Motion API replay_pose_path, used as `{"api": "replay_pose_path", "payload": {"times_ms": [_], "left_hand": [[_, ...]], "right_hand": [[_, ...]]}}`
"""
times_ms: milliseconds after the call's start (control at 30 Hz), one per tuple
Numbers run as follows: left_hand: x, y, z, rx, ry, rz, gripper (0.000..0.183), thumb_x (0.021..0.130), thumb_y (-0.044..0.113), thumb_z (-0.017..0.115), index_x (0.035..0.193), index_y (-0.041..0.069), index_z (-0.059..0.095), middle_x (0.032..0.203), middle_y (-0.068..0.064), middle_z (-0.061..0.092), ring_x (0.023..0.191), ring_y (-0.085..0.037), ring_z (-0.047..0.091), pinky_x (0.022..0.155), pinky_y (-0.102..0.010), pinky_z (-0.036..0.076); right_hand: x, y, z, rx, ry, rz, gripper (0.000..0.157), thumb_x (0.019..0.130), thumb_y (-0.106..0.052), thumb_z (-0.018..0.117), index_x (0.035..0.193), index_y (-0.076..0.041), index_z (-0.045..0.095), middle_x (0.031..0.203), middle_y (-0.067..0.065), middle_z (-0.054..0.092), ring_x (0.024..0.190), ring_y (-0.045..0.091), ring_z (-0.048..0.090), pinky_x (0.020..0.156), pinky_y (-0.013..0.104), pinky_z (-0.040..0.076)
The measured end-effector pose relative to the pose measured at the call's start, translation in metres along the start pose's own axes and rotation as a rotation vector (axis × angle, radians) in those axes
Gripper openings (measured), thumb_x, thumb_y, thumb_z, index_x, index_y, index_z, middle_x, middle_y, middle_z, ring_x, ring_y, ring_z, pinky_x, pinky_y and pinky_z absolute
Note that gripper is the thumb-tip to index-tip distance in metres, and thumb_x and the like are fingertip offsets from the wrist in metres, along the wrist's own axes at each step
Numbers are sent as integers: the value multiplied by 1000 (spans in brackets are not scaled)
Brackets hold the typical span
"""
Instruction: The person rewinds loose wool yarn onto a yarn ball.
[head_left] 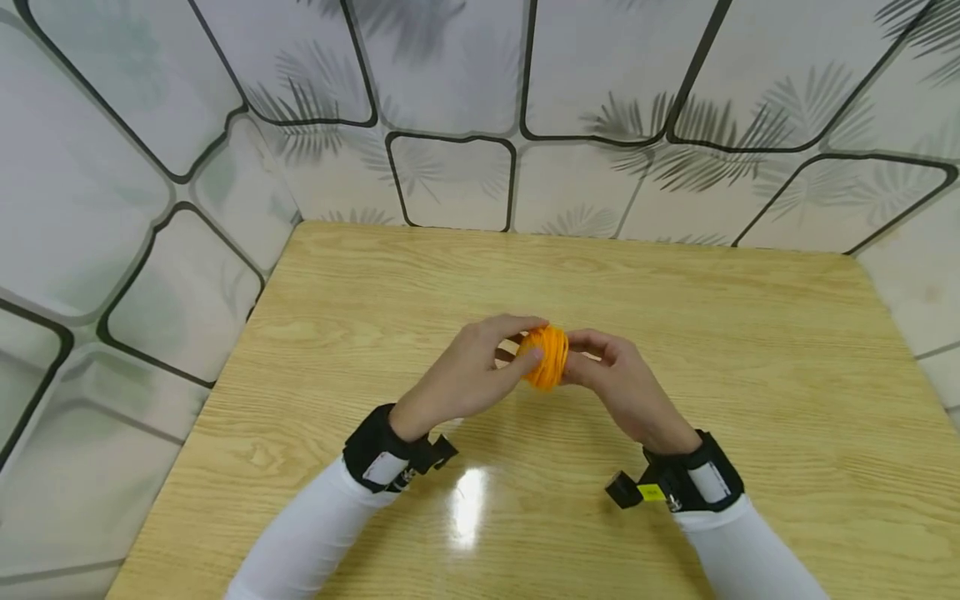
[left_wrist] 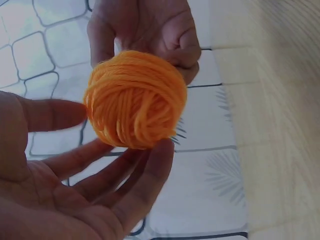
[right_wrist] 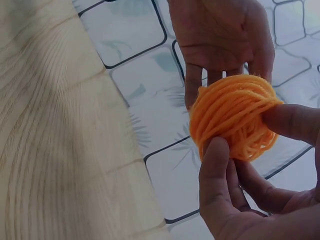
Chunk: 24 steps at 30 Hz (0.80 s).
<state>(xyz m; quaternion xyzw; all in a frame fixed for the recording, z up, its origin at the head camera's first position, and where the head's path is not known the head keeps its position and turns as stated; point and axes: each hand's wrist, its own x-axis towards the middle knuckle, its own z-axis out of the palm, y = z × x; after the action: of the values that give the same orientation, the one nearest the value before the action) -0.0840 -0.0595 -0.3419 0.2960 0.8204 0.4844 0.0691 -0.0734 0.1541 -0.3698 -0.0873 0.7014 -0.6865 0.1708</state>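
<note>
An orange ball of yarn [head_left: 550,357] is held up between both hands over the middle of the table. My left hand [head_left: 480,367] grips its left side, thumb on the near face and fingers curved round behind. From the right, my right hand [head_left: 618,379] pinches it between thumb and fingers. Wound strands of the yarn ball [left_wrist: 135,100] show closely in the left wrist view, with thumb and fingertips pressed to it. In the right wrist view, the yarn ball [right_wrist: 237,117] sits between the fingertips of both hands.
The light wood table [head_left: 360,300] reaches back to a wall [head_left: 457,183] patterned with dark-outlined shapes and leaves. Another stretch of wall rises along the left table edge. Black straps [head_left: 697,475] with small cameras circle both wrists over white sleeves. A bright reflection lies on the near tabletop.
</note>
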Motion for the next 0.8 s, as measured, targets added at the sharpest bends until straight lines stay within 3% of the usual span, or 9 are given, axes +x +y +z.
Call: {"api": "replay_pose_path", "payload": {"times_ms": [200, 400, 567, 700, 800], "left_hand": [[11, -32, 5, -18, 4, 43, 42, 89, 25, 59, 129, 12, 51, 124, 0, 54, 102, -12, 54, 74, -23, 47], [28, -56, 8, -41, 76, -6, 37, 89, 23, 59, 124, 13, 57, 120, -2, 57, 101, -15, 57, 72, -23, 48], [43, -72, 10, -43, 75, -128, 36, 91, 27, 56, 125, 14, 57, 122, -3, 57, 95, -17, 61, 69, -24, 49], [53, -81, 9, -238, 0, -266, 37, 96, 25, 48, 127, 5, 53, 120, -9, 57, 95, -19, 61, 74, -32, 49], [59, -86, 7, -449, -44, -407, 36, 98, 23, 44, 123, -2, 52, 115, -14, 56, 97, -22, 60, 80, -36, 48]], "right_hand": [[19, 13, -9, 87, -24, 51, 46, 88, -29, 60, 122, 0, 51, 123, 18, 50, 105, 31, 56, 89, 40, 43], [38, 19, -18, 152, -59, 107, 42, 93, -23, 54, 126, 0, 47, 128, 19, 47, 110, 30, 55, 90, 38, 42], [50, 22, -22, 150, -13, 149, 44, 93, -24, 54, 128, 0, 44, 130, 18, 44, 108, 29, 55, 92, 39, 41], [57, 22, -21, 98, 23, 177, 50, 90, -30, 58, 130, -3, 44, 128, 15, 47, 107, 29, 55, 93, 41, 40], [60, 22, -21, 21, 34, 168, 56, 88, -35, 60, 132, -5, 42, 126, 14, 50, 107, 31, 53, 93, 44, 39]]}}
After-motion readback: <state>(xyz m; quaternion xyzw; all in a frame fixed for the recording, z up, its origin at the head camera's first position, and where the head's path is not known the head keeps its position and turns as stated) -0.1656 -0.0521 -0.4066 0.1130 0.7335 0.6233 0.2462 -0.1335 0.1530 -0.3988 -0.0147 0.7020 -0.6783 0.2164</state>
